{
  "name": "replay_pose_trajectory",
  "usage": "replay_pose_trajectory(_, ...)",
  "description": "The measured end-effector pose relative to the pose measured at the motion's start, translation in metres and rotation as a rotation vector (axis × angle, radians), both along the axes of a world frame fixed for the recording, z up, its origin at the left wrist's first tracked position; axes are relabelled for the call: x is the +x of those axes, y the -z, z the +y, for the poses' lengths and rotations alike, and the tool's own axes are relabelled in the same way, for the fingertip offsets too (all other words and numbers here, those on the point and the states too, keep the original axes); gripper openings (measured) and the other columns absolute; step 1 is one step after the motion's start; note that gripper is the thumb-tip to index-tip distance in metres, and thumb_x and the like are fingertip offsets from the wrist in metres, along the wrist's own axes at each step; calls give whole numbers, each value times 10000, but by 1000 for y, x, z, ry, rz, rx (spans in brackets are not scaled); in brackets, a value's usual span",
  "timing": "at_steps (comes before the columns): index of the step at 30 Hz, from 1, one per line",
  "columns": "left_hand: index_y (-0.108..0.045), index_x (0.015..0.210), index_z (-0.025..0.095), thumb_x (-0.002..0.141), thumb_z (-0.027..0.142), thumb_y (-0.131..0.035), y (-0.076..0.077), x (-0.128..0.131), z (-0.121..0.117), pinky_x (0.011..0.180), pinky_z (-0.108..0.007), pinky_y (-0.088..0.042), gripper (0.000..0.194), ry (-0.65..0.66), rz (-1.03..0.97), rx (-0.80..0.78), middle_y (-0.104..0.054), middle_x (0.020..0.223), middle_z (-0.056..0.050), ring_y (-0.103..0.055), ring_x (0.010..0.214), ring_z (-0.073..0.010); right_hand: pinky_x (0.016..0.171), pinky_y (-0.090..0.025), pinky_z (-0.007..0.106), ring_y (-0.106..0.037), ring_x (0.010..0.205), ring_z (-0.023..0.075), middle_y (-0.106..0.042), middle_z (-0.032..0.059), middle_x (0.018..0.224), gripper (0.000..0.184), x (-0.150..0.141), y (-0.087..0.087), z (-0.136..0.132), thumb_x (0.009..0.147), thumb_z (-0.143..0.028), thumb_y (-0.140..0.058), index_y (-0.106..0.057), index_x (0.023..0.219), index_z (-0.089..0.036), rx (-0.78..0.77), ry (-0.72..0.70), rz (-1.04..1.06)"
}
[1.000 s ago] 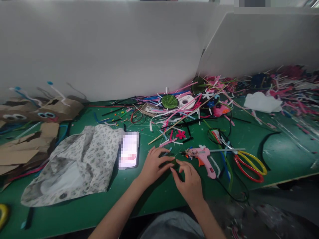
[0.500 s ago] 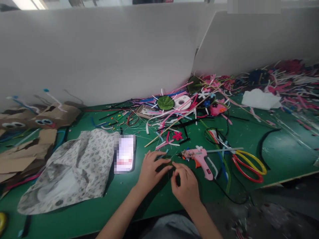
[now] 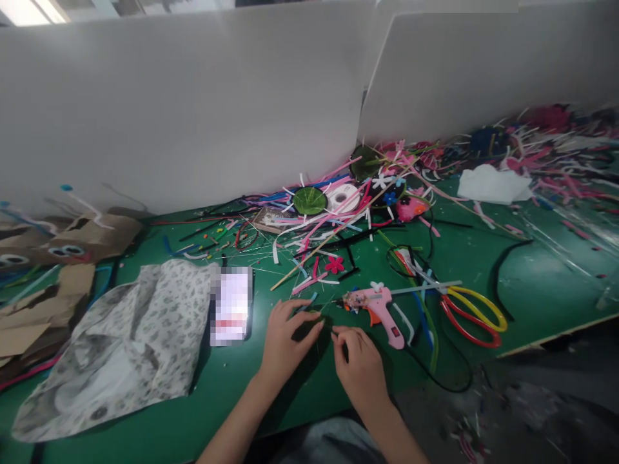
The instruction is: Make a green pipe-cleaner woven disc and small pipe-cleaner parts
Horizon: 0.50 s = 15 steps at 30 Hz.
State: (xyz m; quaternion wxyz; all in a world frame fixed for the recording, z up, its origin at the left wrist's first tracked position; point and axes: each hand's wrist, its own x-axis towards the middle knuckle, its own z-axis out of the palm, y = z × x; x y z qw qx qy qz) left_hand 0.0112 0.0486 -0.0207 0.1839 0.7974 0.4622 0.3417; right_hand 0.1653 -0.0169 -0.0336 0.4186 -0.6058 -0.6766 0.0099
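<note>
My left hand (image 3: pixel 289 335) is over the near middle of the table, thumb and fingertips closed on a small green piece (image 3: pixel 314 314), mostly hidden by the fingers. A short gap to the right of it, my right hand (image 3: pixel 358 356) has its thumb and forefinger pinched together; whatever is between them is too small to make out. Just beyond the right hand lies a pink hot glue gun (image 3: pixel 380 304), nozzle pointing left, with a clear glue stick (image 3: pixel 425 287) out of its back. Scissors (image 3: pixel 471 317) with red and yellow handles lie further right.
A phone (image 3: pixel 233 303) and a patterned grey cloth (image 3: pixel 145 341) lie to the left, beside brown cardboard figures (image 3: pixel 91 235). Pipe-cleaner pieces, a green round patch (image 3: pixel 310 201), a white spool (image 3: pixel 344 198) and a pink felt flower (image 3: pixel 334 265) are heaped before the grey partition (image 3: pixel 193 109).
My right fingertips have drawn a little away from the green piece, leaving a small gap between the hands. The whole view has shifted slightly, so the table items appear further left.
</note>
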Motion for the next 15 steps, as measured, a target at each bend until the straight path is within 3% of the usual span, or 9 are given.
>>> replay_pose_trajectory(5,-693,924,257,852,268,-663,-1,-7,0,990,-525,-404,79,9,24,0,-644,1113,-61,-595,1046,-244,649,-497,318,-622,710,180,-616,6,749,206,-5,0,2,883,-66,-458,-398,799,-244,-47,-3,14)
replay_pose_trajectory(15,-703,953,280,854,303,-661,-7,-48,6,1022,-504,-368,111,141,124,-18,-658,1120,-38,-598,1050,-231,536,-444,247,-587,579,140,-559,-39,653,210,-39,-4,-5,822,-85,-459,-346,759,-251,-165,-20,100)
